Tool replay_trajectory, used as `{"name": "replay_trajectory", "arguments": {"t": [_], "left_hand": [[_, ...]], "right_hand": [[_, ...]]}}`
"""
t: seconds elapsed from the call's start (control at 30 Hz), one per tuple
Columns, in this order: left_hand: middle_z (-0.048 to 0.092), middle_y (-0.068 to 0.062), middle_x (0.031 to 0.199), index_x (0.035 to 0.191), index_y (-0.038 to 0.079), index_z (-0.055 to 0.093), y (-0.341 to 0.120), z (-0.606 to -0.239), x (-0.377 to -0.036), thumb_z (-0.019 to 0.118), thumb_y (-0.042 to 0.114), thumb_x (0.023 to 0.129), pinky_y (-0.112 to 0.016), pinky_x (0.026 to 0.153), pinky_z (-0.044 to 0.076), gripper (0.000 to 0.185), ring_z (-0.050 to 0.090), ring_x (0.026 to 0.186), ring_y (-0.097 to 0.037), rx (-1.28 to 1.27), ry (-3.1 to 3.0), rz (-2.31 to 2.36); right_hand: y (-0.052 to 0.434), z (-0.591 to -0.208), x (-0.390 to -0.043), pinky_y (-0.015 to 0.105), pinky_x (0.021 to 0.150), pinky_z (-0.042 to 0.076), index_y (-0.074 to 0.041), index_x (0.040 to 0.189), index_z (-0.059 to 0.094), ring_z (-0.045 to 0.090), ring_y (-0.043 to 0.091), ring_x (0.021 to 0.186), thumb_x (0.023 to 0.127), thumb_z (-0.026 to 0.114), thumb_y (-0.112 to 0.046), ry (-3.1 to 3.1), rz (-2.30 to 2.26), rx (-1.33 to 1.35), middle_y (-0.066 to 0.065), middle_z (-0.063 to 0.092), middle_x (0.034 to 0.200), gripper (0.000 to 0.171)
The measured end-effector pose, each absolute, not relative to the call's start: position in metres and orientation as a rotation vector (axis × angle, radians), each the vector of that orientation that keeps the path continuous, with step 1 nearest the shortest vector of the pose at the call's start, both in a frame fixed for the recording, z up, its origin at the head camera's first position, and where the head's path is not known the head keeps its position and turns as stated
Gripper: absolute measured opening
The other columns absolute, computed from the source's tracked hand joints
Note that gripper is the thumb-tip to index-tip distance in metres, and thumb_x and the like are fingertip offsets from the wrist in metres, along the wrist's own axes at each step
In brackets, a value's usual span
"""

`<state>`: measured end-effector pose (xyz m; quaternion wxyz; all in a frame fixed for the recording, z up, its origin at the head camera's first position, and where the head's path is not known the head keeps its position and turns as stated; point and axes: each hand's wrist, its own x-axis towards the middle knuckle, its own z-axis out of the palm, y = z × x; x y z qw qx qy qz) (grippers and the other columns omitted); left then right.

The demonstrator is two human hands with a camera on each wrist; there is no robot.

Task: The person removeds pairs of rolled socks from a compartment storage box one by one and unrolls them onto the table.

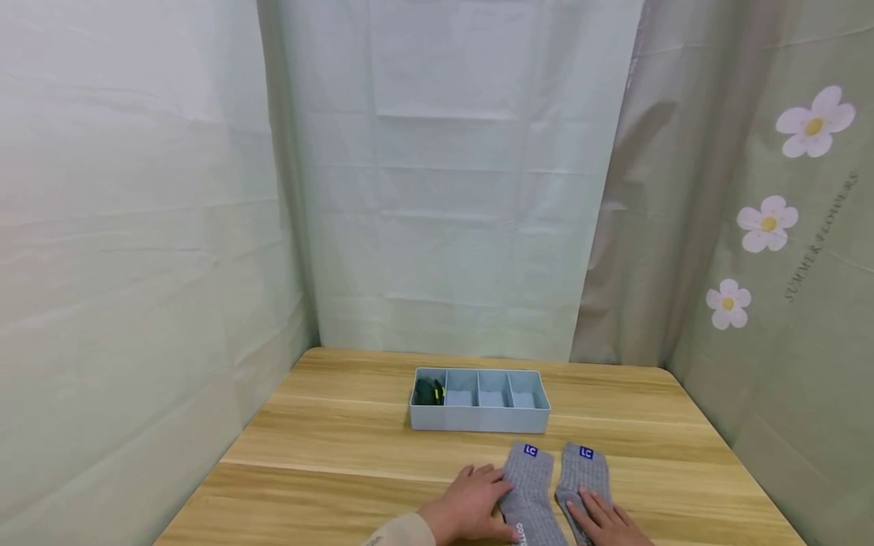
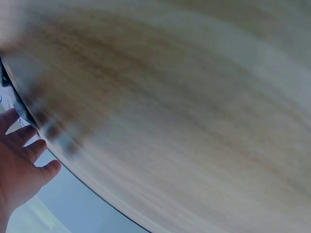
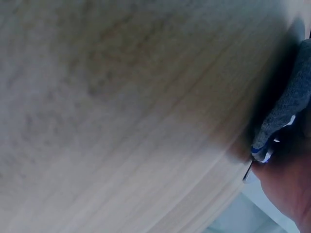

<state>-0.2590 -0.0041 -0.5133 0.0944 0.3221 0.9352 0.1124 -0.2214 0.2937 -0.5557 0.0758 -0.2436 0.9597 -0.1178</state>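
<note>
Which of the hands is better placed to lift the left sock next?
Probably the left hand: it touches the left sock at its left edge. The right hand rests on the right sock and would have to leave it first.

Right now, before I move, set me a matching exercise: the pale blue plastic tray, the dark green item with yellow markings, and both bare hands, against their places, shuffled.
Column one
1. Pale blue plastic tray
2. Dark green item with yellow markings
3. Bare left hand
4. Bare right hand

Column two
A. Resting on the grey ribbed right sock
B. Inside the leftmost compartment
C. On the wood-grain table, beyond both socks
D. Touching the grey ribbed left sock

Pairs: 1-C, 2-B, 3-D, 4-A
</note>
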Motion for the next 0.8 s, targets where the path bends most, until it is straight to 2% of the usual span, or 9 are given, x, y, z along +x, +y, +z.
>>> {"name": "replay_trajectory", "arguments": {"t": [0.27,0.4,0.6,0.8], "left_hand": [[0.048,0.007,0.147,0.141,0.026,0.056,-0.002,-0.510,-0.260,0.066,0.066,0.083,-0.051,0.110,0.032,0.072,0.042,0.137,-0.020,0.959,2.765,0.328],[0.049,0.006,0.146,0.139,0.025,0.057,-0.005,-0.508,-0.260,0.065,0.067,0.084,-0.050,0.110,0.034,0.070,0.043,0.135,-0.017,0.980,2.783,0.349],[0.052,0.002,0.143,0.135,0.023,0.060,-0.011,-0.505,-0.261,0.065,0.066,0.084,-0.046,0.108,0.037,0.067,0.044,0.133,-0.015,1.033,2.879,0.342],[0.052,0.000,0.143,0.138,0.021,0.059,-0.018,-0.501,-0.270,0.064,0.065,0.085,-0.044,0.108,0.038,0.068,0.045,0.133,-0.018,1.015,2.916,0.372]], "right_hand": [[0.287,-0.544,-0.221,0.073,0.096,0.033,-0.001,0.139,0.053,0.042,0.056,0.126,0.097,0.053,-0.053,2.912,-0.539,-0.719,0.030,0.048,0.141,0.067],[0.282,-0.530,-0.222,0.073,0.096,0.032,0.004,0.139,0.052,0.041,0.057,0.127,0.099,0.053,-0.050,2.893,-0.593,-0.735,0.032,0.045,0.142,0.067],[0.275,-0.512,-0.227,0.072,0.099,0.030,0.005,0.142,0.048,0.038,0.054,0.132,0.097,0.054,-0.052,2.907,-0.636,-0.708,0.032,0.040,0.147,0.072],[0.267,-0.497,-0.243,0.066,0.100,0.036,0.007,0.141,0.047,0.043,0.052,0.129,0.094,0.063,-0.047,3.071,-0.677,-0.628,0.033,0.041,0.145,0.074]]}}
